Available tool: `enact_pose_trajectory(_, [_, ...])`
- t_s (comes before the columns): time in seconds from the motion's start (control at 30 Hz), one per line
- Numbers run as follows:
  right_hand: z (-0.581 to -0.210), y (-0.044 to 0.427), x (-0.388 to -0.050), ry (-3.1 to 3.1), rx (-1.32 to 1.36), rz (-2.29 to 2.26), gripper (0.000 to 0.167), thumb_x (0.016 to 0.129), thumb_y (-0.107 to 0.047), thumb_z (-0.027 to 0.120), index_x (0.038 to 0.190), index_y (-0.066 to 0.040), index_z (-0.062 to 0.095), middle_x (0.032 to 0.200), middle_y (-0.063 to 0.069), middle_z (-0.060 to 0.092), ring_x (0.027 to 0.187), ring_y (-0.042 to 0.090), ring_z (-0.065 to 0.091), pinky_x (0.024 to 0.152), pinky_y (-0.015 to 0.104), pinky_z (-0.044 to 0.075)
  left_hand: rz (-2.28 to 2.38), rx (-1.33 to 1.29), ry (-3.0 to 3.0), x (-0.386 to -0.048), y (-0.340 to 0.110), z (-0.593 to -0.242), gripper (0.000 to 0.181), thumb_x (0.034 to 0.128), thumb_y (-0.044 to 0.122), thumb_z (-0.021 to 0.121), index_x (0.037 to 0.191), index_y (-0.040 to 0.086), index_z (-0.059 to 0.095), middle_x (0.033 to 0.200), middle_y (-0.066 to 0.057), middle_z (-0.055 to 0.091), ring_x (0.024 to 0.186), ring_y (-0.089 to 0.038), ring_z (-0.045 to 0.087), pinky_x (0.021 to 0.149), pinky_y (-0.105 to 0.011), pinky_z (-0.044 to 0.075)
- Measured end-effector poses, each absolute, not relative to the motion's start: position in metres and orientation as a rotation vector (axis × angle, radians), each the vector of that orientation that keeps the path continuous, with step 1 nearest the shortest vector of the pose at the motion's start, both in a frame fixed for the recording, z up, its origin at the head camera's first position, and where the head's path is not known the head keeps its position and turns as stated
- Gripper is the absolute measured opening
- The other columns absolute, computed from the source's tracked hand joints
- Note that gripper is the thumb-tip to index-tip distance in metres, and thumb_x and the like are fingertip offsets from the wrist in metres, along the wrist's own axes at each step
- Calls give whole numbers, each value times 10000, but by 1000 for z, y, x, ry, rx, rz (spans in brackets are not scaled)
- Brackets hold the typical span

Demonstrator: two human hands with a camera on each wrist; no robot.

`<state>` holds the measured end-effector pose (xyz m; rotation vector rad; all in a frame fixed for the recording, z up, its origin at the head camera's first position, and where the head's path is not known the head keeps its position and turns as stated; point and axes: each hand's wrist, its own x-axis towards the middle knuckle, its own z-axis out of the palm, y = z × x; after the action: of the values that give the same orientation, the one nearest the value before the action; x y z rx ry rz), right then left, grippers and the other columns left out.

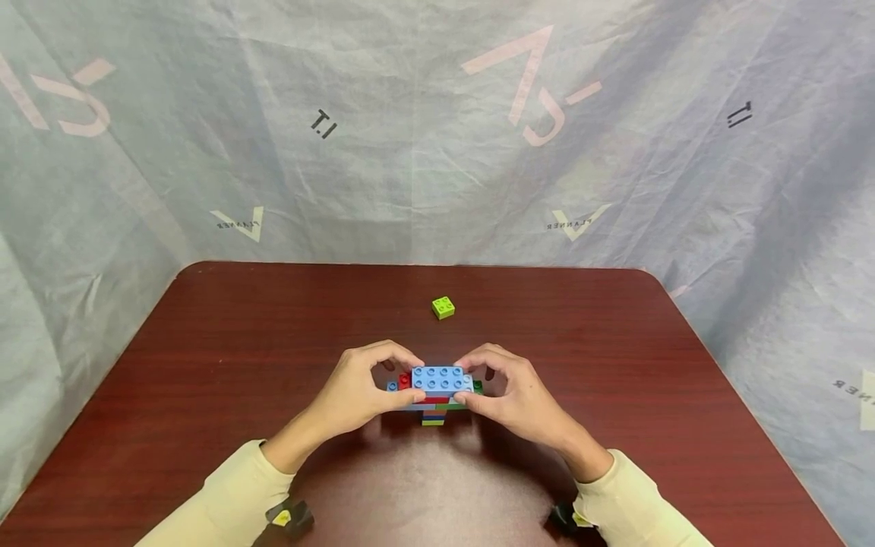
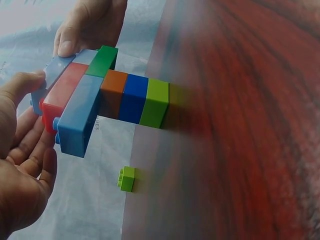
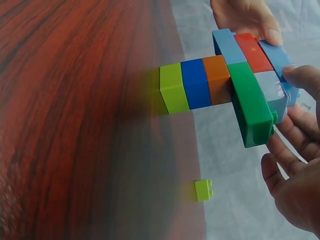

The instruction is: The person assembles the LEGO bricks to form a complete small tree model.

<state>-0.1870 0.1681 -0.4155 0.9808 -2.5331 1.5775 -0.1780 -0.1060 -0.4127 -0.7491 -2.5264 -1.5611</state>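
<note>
A light blue toy brick (image 1: 437, 377) with two rows of studs lies across the top of a stack of bricks. My left hand (image 1: 358, 387) pinches its left end between thumb and fingers. At the opposite end my right hand (image 1: 509, 395) pinches it the same way. Directly beneath are a red brick (image 2: 65, 90) and a pale blue brick (image 3: 271, 90). Under those, a blue brick (image 2: 80, 117) and a green brick (image 3: 251, 102) stick out sideways. The narrow column below is orange (image 3: 216, 80), dark blue (image 3: 196, 83) and lime (image 3: 174, 88), standing upright on the table.
A loose lime brick (image 1: 443, 307) sits on the dark red wooden table (image 1: 294, 311), beyond the stack. Grey printed cloth (image 1: 410, 152) hangs behind the table and at both sides. Dark objects with yellow marks (image 1: 290, 518) show near both sleeves.
</note>
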Motion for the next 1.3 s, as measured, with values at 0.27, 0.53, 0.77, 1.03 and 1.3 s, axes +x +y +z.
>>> enact_pose_trajectory(0.27, [-415,169,-188,-2541,996,1563,299,874,-172,839,1143,-194,710,1089,-9,685,914,205,663,696,295,591,-1621,-722,-2538,-177,-105,-412,314,791,290,912,1064,236,766,1034,83,753,881,-113,639,783,-317,564])
enact_pose_trajectory(0.53, [-414,169,-188,-2542,998,1556,291,870,-158,841,1132,-183,715,1094,-2,690,923,172,683,695,295,604,-1643,-742,-2520,-180,-104,-414,304,780,268,921,1039,235,765,1036,92,753,877,-100,648,763,-307,569])
enact_pose_trajectory(0.77, [-417,166,-189,-2531,1014,1522,288,860,-152,847,1115,-180,717,1087,-9,690,909,141,659,672,298,602,-1636,-702,-2537,-180,-105,-418,303,781,273,920,1039,267,760,1033,123,745,881,-93,645,767,-280,563])
enact_pose_trajectory(1.03, [-419,166,-189,-2552,1008,1508,287,859,-176,851,1110,-199,714,1082,-26,689,908,146,648,681,332,601,-1606,-679,-2564,-177,-107,-420,321,782,300,918,1058,257,761,986,94,742,869,-98,632,775,-285,555])
enact_pose_trajectory(1.3, [-419,167,-190,-2560,998,1461,285,864,-191,849,1108,-229,707,1039,-53,677,857,155,582,623,319,541,-1587,-697,-2580,-178,-107,-417,322,785,298,915,1059,248,752,955,88,724,867,-103,619,768,-349,562])
